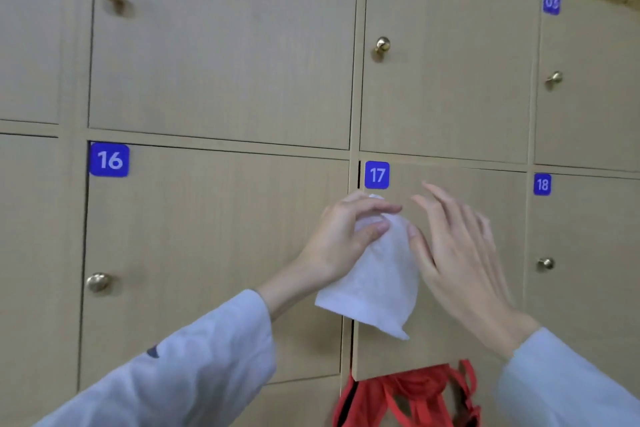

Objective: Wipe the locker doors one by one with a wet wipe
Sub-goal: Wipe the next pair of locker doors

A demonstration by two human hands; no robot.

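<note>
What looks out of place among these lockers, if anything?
Locker 17's door sits slightly ajar, with a dark gap along its left edge. Red straps hang out beneath it. The neighbouring doors look flush. The left hand holds the wet wipe in front of it.

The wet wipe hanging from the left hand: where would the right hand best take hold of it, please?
Probably its free lower edge, approached from the right. The wet wipe hangs loose below the left hand, which pinches its top; the open right hand is beside it.

Wipe at door 17
White, crumpled, hanging down before the tan door, whose left edge stands slightly ajar.
</note>
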